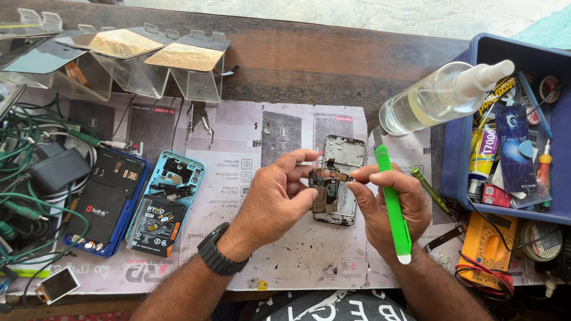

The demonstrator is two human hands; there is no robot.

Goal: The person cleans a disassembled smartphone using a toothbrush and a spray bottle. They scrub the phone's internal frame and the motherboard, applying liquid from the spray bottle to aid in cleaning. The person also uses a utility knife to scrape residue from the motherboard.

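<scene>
Both hands pinching at the open phone [338, 189]

Left hand [275, 199] grips its edge; right hand [389, 199] clamps a green pry tool [392, 205], blue tray [461, 137] close beside.

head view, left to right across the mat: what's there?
Tangle of green cables → dark blue opened phone → light blue opened phone → left hand → stripped phone frame → right hand holding the green pry tool → yellow multimeter.
</scene>
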